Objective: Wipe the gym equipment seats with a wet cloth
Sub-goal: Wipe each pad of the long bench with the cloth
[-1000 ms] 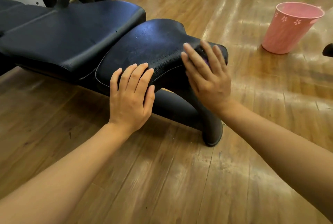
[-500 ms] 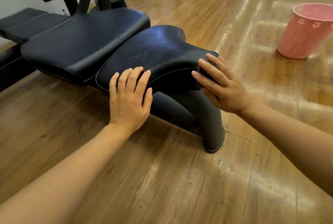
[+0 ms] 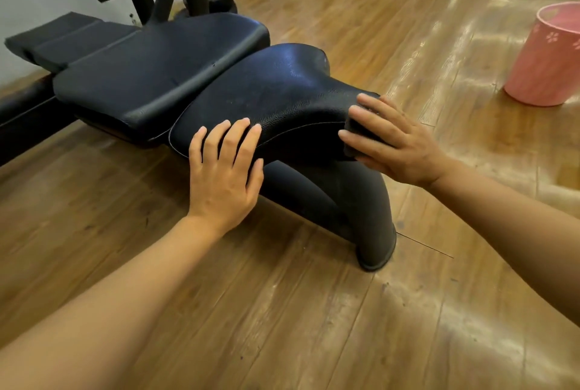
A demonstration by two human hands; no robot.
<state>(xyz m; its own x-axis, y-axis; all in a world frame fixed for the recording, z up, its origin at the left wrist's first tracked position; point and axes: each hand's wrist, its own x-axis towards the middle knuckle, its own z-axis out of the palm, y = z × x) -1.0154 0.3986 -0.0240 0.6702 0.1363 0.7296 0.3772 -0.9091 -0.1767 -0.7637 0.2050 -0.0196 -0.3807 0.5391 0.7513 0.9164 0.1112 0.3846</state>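
I work on the narrow front end of the seat, the black padded one that stands on the curved leg on the wooden floor. My right hand presses the dark cloth against the side of this narrow tip, with the fingers straight and spread over it; only a small part of the cloth shows under them, so I cannot tell how it is folded. My left hand lies flat and relaxed on the near edge of the seat, holding nothing, and I think it is there to steady me. To do this step well, I judge that I should keep the palm flat on the cloth so that it follows the curve, go around the tip and along the seam line below, and overlap each pass. The top surface shines already, but whether it is wet I cannot say. The long back pad behind seems to be the next part. The pink bucket stands well apart on my right.
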